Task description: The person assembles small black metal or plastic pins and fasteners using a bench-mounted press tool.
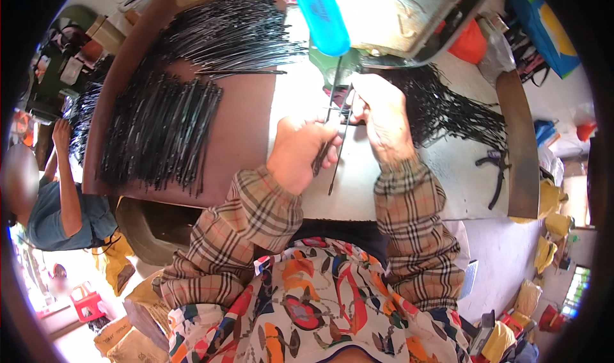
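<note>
Over the middle of the white tabletop [307, 200], both my hands are closed on thin black rods [342, 142] that look like umbrella ribs. My left hand [302, 147] wraps its fingers round a small bunch of them, their ends sticking out below the fist. Slightly higher, my right hand [384, 110] pinches a rod between thumb and fingers, close to a small green machine [327, 65]. The rods cross between the two hands; the exact contact at the fingertips is too small to make out.
Neat rows of black rods [157, 133] and a larger pile [230, 33] cover the left side. A tangled heap [454, 110] and black pliers [494, 174] lie right. A blue rounded object [323, 17] hangs above the machine beside a tray [390, 17]. A co-worker [61, 203] sits far left.
</note>
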Demonstrator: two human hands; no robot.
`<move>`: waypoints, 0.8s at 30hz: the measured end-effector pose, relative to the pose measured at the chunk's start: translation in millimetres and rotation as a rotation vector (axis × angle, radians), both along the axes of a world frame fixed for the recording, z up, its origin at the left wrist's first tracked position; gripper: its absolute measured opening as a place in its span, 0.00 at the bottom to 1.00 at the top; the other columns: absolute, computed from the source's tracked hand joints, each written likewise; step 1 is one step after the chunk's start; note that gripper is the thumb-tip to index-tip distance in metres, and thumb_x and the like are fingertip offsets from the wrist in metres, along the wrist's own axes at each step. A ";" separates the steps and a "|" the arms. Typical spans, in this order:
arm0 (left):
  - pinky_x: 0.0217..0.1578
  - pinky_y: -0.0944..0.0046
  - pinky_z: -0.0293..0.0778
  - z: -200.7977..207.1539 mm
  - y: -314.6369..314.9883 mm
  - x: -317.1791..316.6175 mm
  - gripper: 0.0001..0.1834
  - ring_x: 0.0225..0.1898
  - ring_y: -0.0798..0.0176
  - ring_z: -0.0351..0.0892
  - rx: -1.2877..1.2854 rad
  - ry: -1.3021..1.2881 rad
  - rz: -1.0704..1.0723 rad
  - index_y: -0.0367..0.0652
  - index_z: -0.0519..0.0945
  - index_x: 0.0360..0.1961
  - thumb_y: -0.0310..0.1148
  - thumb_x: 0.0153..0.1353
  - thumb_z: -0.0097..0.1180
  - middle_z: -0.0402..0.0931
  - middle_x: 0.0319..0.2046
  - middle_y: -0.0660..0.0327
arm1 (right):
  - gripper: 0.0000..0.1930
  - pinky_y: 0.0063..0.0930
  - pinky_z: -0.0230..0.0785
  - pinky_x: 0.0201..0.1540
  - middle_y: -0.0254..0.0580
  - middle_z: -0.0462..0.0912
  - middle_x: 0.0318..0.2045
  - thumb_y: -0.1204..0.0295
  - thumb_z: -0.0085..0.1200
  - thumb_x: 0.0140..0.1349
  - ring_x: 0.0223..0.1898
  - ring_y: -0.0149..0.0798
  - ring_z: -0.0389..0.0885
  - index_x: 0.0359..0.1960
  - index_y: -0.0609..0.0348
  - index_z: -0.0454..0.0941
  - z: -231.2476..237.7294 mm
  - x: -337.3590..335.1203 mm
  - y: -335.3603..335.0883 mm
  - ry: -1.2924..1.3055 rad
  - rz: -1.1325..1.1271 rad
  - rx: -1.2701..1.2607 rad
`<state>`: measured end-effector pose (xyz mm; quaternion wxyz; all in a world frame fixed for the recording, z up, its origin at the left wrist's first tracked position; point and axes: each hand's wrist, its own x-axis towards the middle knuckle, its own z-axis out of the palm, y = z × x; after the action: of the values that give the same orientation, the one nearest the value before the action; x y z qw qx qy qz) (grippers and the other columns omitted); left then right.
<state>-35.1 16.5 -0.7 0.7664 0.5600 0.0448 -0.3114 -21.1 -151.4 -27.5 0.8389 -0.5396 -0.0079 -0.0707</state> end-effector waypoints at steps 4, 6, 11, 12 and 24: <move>0.22 0.73 0.68 -3.5 23.0 -14.5 0.07 0.23 0.72 0.73 0.142 -0.140 0.072 0.31 0.76 0.35 0.25 0.58 0.54 0.77 0.26 0.60 | 0.08 0.19 0.73 0.27 0.39 0.77 0.25 0.72 0.53 0.63 0.24 0.29 0.78 0.36 0.67 0.75 8.5 -7.7 13.5 0.078 0.149 -0.032; 0.24 0.75 0.70 1.8 41.7 -22.7 0.05 0.25 0.74 0.73 0.319 -0.237 0.130 0.33 0.76 0.38 0.24 0.62 0.52 0.77 0.27 0.62 | 0.13 0.17 0.73 0.29 0.41 0.81 0.30 0.69 0.50 0.65 0.28 0.27 0.80 0.44 0.68 0.76 13.8 -10.9 21.8 0.114 0.317 -0.125; 0.22 0.78 0.67 -10.5 105.7 -22.3 0.05 0.25 0.77 0.72 0.540 -0.528 0.436 0.34 0.76 0.39 0.23 0.63 0.51 0.76 0.27 0.65 | 0.17 0.16 0.73 0.28 0.43 0.81 0.37 0.67 0.51 0.66 0.26 0.27 0.79 0.52 0.64 0.73 28.3 -17.1 31.9 0.244 0.437 -0.220; 0.22 0.78 0.67 -12.0 117.8 -20.1 0.05 0.25 0.79 0.71 0.626 -0.601 0.493 0.35 0.77 0.38 0.23 0.63 0.51 0.75 0.27 0.66 | 0.18 0.16 0.73 0.28 0.43 0.81 0.36 0.67 0.50 0.66 0.26 0.26 0.79 0.53 0.65 0.73 29.5 -17.8 30.0 0.240 0.410 -0.254; 0.41 0.55 0.70 -16.7 136.7 -20.6 0.12 0.40 0.48 0.72 1.284 -1.159 0.470 0.35 0.79 0.38 0.22 0.50 0.60 0.74 0.36 0.54 | 0.10 0.17 0.66 0.21 0.45 0.82 0.30 0.75 0.46 0.66 0.22 0.28 0.78 0.42 0.67 0.77 89.1 -94.1 -1.0 -0.326 0.271 -0.160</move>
<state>-55.7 153.2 -17.4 0.2518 0.9266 -0.0704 0.2704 -115.2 -152.4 61.6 0.7828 -0.5798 -0.2217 -0.0427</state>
